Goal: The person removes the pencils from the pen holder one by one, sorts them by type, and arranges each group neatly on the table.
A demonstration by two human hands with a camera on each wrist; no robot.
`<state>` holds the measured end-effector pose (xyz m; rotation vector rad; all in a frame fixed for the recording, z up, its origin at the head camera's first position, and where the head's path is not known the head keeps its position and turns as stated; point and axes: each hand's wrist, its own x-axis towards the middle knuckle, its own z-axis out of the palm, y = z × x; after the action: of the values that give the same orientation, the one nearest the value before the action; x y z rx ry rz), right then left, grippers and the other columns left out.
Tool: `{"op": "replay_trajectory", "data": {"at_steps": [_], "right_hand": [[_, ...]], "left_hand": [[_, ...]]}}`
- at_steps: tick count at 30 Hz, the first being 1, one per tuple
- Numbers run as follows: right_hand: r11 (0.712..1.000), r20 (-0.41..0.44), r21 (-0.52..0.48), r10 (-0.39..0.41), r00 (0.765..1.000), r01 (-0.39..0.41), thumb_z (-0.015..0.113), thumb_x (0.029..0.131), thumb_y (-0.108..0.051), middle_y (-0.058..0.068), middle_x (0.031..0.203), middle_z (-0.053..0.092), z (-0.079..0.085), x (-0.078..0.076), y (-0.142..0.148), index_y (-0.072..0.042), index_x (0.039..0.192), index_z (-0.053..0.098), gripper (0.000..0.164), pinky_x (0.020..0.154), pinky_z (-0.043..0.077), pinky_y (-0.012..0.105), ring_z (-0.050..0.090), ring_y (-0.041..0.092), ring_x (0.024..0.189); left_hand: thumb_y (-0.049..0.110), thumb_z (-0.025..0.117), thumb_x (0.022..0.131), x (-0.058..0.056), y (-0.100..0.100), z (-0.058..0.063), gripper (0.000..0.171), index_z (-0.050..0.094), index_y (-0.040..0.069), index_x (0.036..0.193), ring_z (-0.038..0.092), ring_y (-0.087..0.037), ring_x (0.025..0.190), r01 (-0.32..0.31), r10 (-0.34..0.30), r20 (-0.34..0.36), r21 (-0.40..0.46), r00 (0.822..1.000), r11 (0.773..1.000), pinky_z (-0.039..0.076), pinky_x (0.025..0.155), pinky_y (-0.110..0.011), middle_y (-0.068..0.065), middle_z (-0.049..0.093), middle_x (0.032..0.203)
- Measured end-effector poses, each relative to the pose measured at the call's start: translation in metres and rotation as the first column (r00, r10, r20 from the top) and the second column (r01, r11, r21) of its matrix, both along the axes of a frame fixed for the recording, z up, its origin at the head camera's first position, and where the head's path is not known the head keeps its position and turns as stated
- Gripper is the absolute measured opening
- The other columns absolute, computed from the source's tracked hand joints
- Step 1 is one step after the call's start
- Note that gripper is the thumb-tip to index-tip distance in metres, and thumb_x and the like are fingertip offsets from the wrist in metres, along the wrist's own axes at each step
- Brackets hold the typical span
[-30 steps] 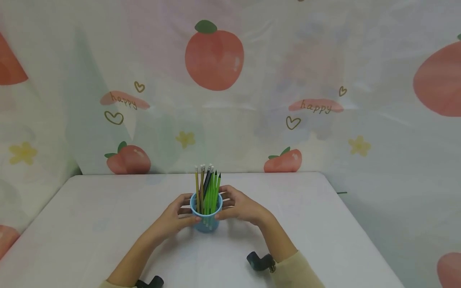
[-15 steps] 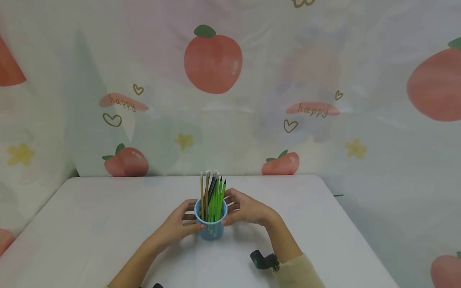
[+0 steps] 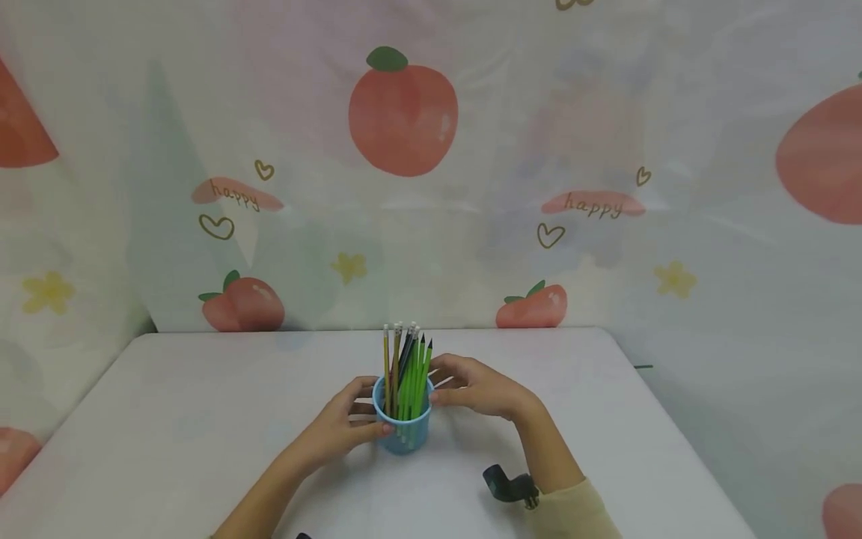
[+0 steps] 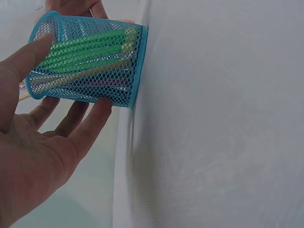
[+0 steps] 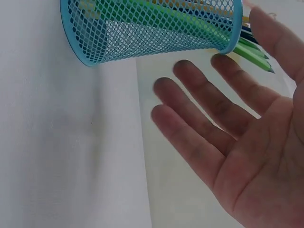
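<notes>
A light-blue mesh pencil cup stands upright on the white table. It holds several pencils, some bright green with dark points up, others yellowish or dark with white erasers up. My left hand grips the cup from its left side, thumb at the front of the rim and fingers round the back. In the left wrist view, its fingertips lie along the mesh. On the cup's other side is my right hand, its fingers spread and slightly bent. The right wrist view shows a gap between these fingers and the cup.
The white table reaches back to a hanging backdrop printed with peaches, hearts and stars. A dark wrist-worn device sits at the right sleeve.
The cup with its pencils has shifted right and a little nearer to me, with my left hand on it. My right hand has moved right, away from the cup's side.
</notes>
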<state>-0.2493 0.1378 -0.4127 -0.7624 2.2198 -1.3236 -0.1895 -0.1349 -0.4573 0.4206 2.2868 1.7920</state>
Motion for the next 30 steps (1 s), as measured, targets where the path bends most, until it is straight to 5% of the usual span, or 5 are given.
{"op": "replay_trajectory", "data": {"at_steps": [10,22,27,30], "right_hand": [[0.993,-0.075,-0.058,-0.108,0.991,0.104,0.068,0.095,-0.024,0.007,0.111,0.068,-0.001,0.0,-0.005,-0.007,0.109,0.067,0.022,0.092,0.055,0.041,0.063,0.027,0.111],[0.977,-0.114,-0.103,-0.2,0.973,0.189,0.069,0.094,-0.025,0.008,0.099,0.065,-0.006,0.0,-0.016,-0.008,0.102,0.066,0.019,0.084,0.059,0.041,0.064,0.023,0.094],[0.966,-0.089,-0.151,-0.223,0.971,0.208,0.068,0.095,-0.024,0.013,0.097,0.065,-0.004,-0.001,-0.014,-0.004,0.101,0.064,0.021,0.086,0.058,0.051,0.064,0.037,0.095],[0.961,-0.067,-0.182,-0.222,0.973,0.207,0.067,0.096,-0.023,0.015,0.098,0.066,-0.002,-0.002,-0.012,-0.002,0.101,0.062,0.022,0.087,0.059,0.047,0.063,0.042,0.1]], "left_hand": [[0.022,0.081,0.084,0.003,0.0,0.0,0.072,0.043,0.009,0.143,0.057,-0.037,0.123,-0.01,0.011,0.005,-0.007,1.0,1.0,0.053,0.101,-0.043,-0.021,0.051,0.141],[0.023,0.082,0.084,0.001,0.002,-0.001,0.072,0.043,0.013,0.143,0.056,-0.036,0.126,-0.035,0.036,0.03,-0.014,0.999,0.999,0.052,0.102,-0.045,-0.016,0.051,0.142],[0.022,0.083,0.083,0.001,0.002,-0.001,0.072,0.044,0.013,0.143,0.057,-0.036,0.124,-0.041,0.041,0.033,-0.007,0.999,0.999,0.053,0.102,-0.045,-0.017,0.051,0.142],[0.02,0.083,0.082,0.0,0.002,-0.001,0.072,0.045,0.013,0.142,0.057,-0.035,0.124,-0.042,0.043,0.034,-0.004,0.999,0.999,0.053,0.102,-0.044,-0.017,0.052,0.142]]}}
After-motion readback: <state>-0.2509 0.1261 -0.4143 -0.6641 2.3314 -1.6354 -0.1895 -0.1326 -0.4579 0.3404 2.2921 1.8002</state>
